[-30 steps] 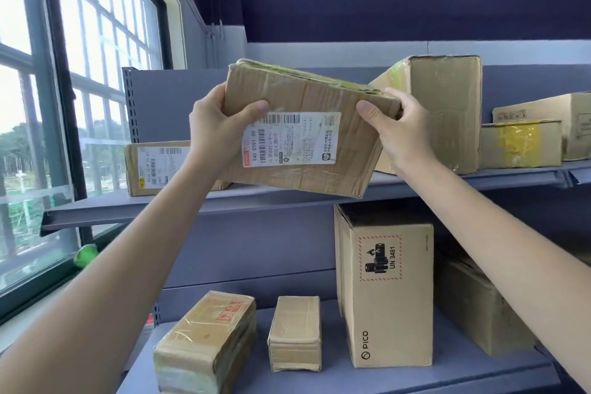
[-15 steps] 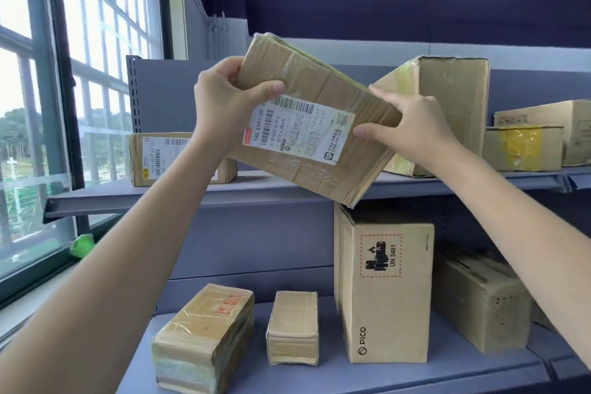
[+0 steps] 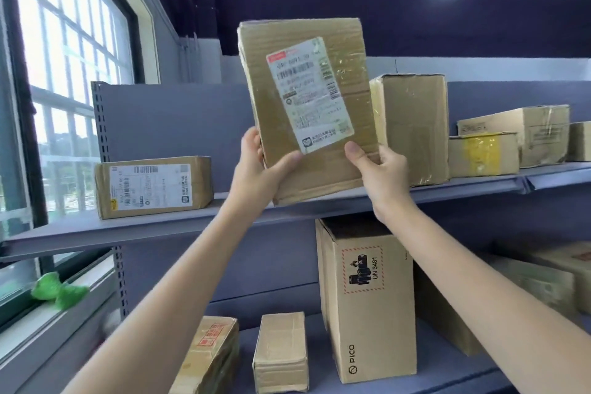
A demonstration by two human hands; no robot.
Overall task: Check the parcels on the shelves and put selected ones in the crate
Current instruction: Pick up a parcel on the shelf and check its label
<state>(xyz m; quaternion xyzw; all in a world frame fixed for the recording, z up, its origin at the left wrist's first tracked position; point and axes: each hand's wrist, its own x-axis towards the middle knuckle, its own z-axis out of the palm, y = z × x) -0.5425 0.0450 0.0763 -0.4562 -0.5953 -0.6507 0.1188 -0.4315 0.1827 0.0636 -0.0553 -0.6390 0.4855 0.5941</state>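
I hold a flat brown cardboard parcel [image 3: 281,57] upright in front of the upper shelf [image 3: 144,227], its white shipping label facing me. My left hand [image 3: 259,169] grips its lower left corner, thumb on the front. My right hand [image 3: 380,169] grips its lower right corner, thumb pressed just below the label. The parcel stands on end, tilted slightly left at the top. No crate is in view.
On the upper shelf sit a labelled parcel [image 3: 153,185] at the left, a tall box [image 3: 412,128] behind my right hand and several boxes further right. The lower shelf holds a PICO box [image 3: 367,304], two small parcels [image 3: 281,352] and more. A window is at the left.
I have turned the parcel from lying roughly level to standing on end, raising it. Both hands slid to its lower corners. The camera tilted upward.
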